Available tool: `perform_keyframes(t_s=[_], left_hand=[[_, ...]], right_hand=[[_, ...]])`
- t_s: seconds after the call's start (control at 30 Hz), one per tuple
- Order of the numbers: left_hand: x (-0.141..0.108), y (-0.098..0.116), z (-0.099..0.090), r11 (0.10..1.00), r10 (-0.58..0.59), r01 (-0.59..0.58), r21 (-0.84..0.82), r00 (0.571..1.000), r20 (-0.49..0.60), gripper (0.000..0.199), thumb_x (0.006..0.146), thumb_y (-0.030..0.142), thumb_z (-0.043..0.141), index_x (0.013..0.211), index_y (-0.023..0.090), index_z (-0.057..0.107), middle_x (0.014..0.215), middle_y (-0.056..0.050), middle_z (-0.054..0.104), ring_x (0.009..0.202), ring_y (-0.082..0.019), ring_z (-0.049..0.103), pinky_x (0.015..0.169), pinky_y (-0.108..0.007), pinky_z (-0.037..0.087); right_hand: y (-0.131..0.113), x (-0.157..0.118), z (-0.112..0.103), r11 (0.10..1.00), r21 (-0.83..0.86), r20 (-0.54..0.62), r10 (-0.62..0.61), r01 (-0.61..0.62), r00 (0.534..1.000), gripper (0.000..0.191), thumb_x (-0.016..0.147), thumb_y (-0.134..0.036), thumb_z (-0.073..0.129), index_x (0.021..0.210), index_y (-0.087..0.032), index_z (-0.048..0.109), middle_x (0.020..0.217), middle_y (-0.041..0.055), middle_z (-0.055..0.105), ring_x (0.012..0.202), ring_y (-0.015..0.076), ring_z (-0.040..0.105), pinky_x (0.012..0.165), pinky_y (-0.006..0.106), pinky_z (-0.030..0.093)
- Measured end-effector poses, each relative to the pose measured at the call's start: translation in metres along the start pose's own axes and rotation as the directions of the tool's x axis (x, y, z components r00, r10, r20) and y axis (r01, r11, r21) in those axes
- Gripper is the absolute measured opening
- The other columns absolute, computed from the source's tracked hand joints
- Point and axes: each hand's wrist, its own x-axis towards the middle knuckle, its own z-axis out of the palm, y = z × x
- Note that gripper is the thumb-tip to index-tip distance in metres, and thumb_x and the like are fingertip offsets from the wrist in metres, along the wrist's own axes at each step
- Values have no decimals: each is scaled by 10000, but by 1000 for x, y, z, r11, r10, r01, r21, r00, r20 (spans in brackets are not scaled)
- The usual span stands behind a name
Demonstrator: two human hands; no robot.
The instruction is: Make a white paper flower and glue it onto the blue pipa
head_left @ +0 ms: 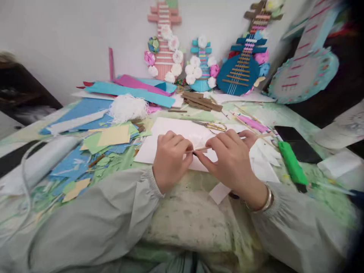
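Note:
Between my two hands is a thin pale stick point(201, 148), possibly with a strip of paper against it; my fingers cover much of it. My left hand point(172, 159) pinches its left end with thumb and forefinger. Close by, my right hand point(231, 159) pinches it further right, and a pale length sticks out past that hand's far side. Both hands are over a white sheet point(167, 132) on the table. Gold-handled scissors point(214, 126) lie on the sheet just beyond my fingers. A small white paper piece point(220, 192) is below my right wrist.
Paper scraps point(110, 138) and a white shredded pile point(128, 108) spread at left. Brown strips point(200, 101) lie at the back. A green-handled tool point(292, 162) and a black phone-like slab point(297, 144) are at right. Decorated lute-shaped crafts point(240, 72) lean against the wall.

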Motion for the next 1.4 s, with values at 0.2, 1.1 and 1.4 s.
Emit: perform_keyframes(t_s=[0.2,1.1,1.4], left_hand=[[0,0,0,999,-26,27,-26,1000,14,71,791,142,595,726,166,609,751,-29,652,814,-210,516,766,-366,367],[1,1,1,999,-38,39,-23,997,68,72,789,136,588,722,161,598,742,-31,636,773,-197,502,739,-356,360],[13,-20,3,765,-363,462,-449,885,293,69,657,176,712,663,159,645,631,17,612,588,-109,451,598,-263,354]], right_hand=[[1,0,-1,1000,-2,4,-12,12,1000,319,895,-425,501,712,-173,570,685,21,582,752,198,477,820,401,240],[-2,0,-1,1000,-3,24,-16,16,1000,267,888,-377,528,715,-177,565,694,18,602,765,202,522,860,440,260],[10,6,-15,975,172,-320,188,-139,929,459,822,-411,590,1212,-216,447,1281,160,456,1214,338,420,965,534,317]])
